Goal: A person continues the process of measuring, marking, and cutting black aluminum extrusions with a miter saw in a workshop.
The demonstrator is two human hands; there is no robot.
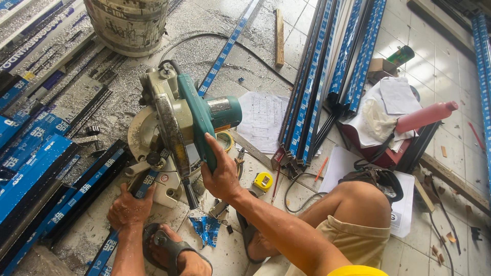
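A teal and grey mitre saw (176, 128) stands on the tiled floor, its round blade guard tilted down over the base. My right hand (221, 171) is closed around the saw's teal handle. My left hand (130, 207) presses a long dark aluminium profile with blue wrapping (110, 245) against the saw's base, at the lower left of the machine. My sandalled foot (176, 255) rests just below that hand, and my bent knee (358, 202) is at the right.
Bundles of blue-wrapped profiles (322, 76) lie at the top right, more profiles (36, 168) at the left. A yellow tape measure (263, 181), paper drawings (263, 120), a big bucket (128, 23), a pink bottle (424, 116), a cable and metal shavings lie around.
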